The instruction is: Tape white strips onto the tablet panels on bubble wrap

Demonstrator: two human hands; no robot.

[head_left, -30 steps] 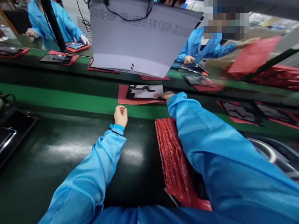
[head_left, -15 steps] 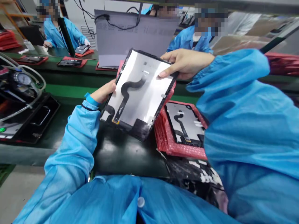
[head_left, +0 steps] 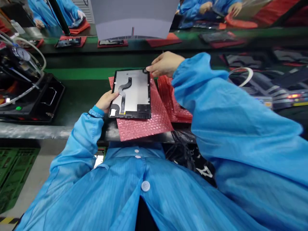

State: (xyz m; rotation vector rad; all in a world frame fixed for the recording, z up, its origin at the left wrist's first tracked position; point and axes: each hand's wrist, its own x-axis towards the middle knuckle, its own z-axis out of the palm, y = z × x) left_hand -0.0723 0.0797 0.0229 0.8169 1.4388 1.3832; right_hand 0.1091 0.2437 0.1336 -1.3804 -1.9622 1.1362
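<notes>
Panel [head_left: 138, 88] sits clamped in the left hand [head_left: 106, 99], thumb uppermost, while the arched right hand [head_left: 167, 63] pinches its far-right corner.

A black machine [head_left: 31, 96] with a round gauge [head_left: 23, 53] and a pale hose [head_left: 44, 62] is stationed on the counter [head_left: 78, 94], near its front edge at left. Beyond the back edge, a grey housing [head_left: 134, 16] is noted, flanked by two blue-clad co-workers [head_left: 49, 12]. Green crates [head_left: 18, 171] are observed below the front edge, at left.
</notes>
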